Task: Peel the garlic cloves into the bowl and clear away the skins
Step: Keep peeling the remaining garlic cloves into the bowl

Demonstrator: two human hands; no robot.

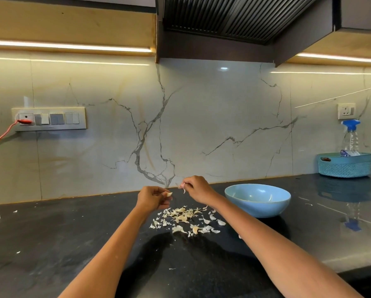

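Held above the skin pile [186, 220] mid-counter [51, 244] so scraps drop together, the left hand [153, 198] grips a garlic clove [169, 194] while the right hand [196, 188] pinches a peeled strip [184, 189], blue bowl [258, 200] just right.

Garlic clove [169, 194] pale, pinched in my left hand [153, 198] above the dark counter. Thin strip of skin [184, 190] hangs from my right hand [196, 188] fingertips, just beside the clove. Loose pile of papery skins [185, 220] scattered on the counter below both hands. Light blue bowl [258, 200] upright, right of the pile.
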